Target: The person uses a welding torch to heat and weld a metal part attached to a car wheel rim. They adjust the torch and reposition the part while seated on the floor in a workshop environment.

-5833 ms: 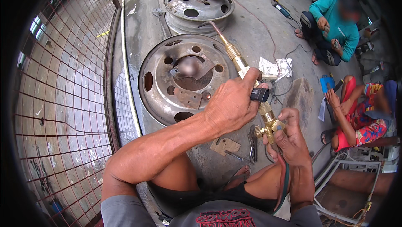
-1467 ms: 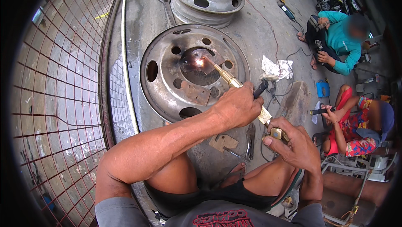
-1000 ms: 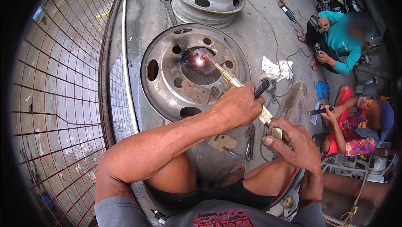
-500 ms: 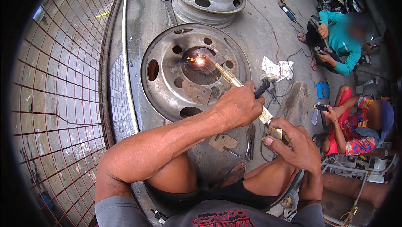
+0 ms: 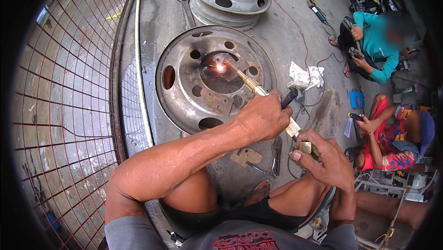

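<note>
A brass cutting torch (image 5: 253,85) runs slantwise from my hands up to a truck wheel rim (image 5: 177,100) lying flat on the floor. My left hand (image 5: 265,115) is wrapped round the middle of the torch, beside a black cylindrical part. Lower down, my right hand (image 5: 325,160) grips the torch's rear end by its brass valves. At the torch's tip a bright glow (image 5: 220,67) with sparks burns on a dark metal piece over the rim's centre hole. A flat rusty plate with holes (image 5: 216,101) rests on the rim, below the glow.
Behind stands a second wheel rim (image 5: 226,12), with a large wrench (image 5: 186,10) beside it. A red mesh fence (image 5: 69,88) lines the left. An angle grinder (image 5: 317,12) and a white rag (image 5: 307,74) lie to the right. Two people sit there, one in a teal shirt (image 5: 376,42).
The sparks at the torch tip look smaller and the flame spot has hardly shifted. Both my hands keep their places on the torch.
</note>
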Tool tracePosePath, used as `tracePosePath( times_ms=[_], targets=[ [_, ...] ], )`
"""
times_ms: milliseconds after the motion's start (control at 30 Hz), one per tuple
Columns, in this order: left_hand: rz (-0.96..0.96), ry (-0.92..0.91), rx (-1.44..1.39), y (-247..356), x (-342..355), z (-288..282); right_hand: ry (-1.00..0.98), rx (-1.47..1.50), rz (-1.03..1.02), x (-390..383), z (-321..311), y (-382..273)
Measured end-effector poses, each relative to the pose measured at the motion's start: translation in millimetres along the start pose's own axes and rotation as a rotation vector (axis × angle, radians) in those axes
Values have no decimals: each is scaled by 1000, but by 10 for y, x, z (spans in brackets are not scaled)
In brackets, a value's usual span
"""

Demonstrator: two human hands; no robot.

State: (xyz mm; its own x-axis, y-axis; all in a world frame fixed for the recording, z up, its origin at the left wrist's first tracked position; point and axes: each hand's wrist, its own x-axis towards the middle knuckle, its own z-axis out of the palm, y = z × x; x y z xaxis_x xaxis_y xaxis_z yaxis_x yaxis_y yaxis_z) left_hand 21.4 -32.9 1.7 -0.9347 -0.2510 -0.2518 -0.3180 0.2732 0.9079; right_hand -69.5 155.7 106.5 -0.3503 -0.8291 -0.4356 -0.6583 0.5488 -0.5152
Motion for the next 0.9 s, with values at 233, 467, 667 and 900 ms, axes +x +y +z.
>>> tracePosePath(
  times_ms=[233, 467, 667, 900],
  targets=[
    [-2, 1, 2, -16, 9, 10, -3, 15, 16, 4, -1, -6],
    [-6, 3, 9, -10, 19, 22, 1, 32, -28, 2, 7, 17],
    [6, 9, 11, -34, 27, 26, -22, 32, -8, 6, -14, -18],
    [9, 18, 4, -42, 22, 23, -29, 39, 9, 8, -18, -58]
  ],
)
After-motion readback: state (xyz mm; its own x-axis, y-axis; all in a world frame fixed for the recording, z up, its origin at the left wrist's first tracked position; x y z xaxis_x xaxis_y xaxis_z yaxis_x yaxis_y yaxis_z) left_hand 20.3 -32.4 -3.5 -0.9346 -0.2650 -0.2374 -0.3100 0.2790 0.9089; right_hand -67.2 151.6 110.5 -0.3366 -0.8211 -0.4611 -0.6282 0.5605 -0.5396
